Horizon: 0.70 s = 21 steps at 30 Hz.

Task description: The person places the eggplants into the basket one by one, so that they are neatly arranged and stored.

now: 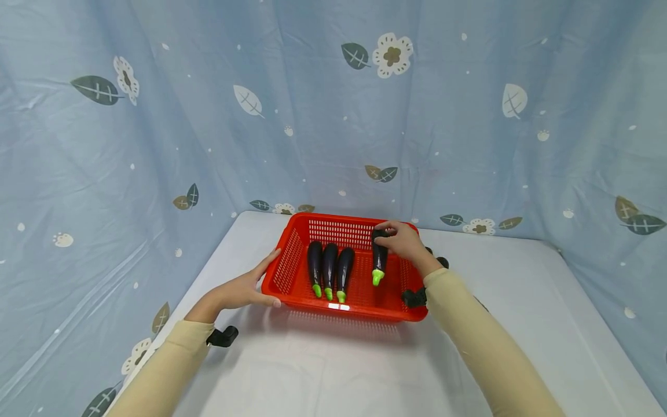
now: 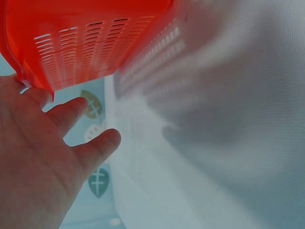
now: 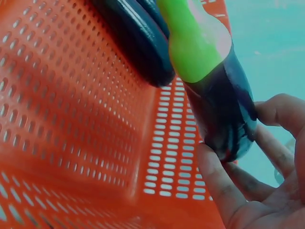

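A red perforated plastic basket (image 1: 365,313) holds several dark purple eggplants with bright green stems. Three of them, such as the middle eggplant (image 1: 330,266), lie side by side in its left half. With thumb and fingers, my right hand (image 1: 403,242) pinches another eggplant (image 1: 379,258) by its rounded dark end, its stem toward me. In the right wrist view, that held eggplant (image 3: 221,109) hangs above the basket floor. My left hand (image 1: 239,291) spreads at the basket's left side, fingers and thumb at the rim; in the left wrist view its extended fingers (image 2: 97,148) show under the rim.
The basket stands on a table with a white cloth (image 1: 312,370). A blue curtain (image 1: 312,116) with leaf and flower prints hangs behind and along the sides. Black straps with camera mounts (image 1: 224,337) sit on both wrists.
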{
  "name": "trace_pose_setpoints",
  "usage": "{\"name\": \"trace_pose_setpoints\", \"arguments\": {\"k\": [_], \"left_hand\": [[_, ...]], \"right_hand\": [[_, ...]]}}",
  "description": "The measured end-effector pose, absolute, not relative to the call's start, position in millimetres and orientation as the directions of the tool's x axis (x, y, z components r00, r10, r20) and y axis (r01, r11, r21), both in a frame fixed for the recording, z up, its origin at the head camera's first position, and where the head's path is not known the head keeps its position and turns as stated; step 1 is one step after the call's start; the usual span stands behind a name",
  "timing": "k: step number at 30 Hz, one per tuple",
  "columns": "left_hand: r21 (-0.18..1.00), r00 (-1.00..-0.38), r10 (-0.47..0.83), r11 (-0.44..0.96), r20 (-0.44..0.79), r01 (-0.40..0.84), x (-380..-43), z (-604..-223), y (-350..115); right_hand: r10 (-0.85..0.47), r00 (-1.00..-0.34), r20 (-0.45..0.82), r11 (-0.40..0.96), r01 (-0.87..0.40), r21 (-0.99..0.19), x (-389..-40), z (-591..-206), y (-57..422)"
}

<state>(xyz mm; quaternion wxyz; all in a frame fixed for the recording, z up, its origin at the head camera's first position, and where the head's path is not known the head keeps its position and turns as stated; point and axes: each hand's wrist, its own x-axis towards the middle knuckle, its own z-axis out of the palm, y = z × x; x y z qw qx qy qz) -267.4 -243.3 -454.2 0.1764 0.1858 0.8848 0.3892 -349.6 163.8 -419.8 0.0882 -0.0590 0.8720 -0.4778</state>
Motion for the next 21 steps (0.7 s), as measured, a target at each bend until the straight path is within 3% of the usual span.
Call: {"name": "trace_pose_setpoints", "arguments": {"k": [21], "left_hand": [[0.757,-0.861,0.482,0.621,-0.162,0.204,-267.4,-454.4,-245.2]], "right_hand": [[-0.217,-0.962,-0.167,0.597,0.004,-0.803,-357.1,-444.5,135.6]]}}
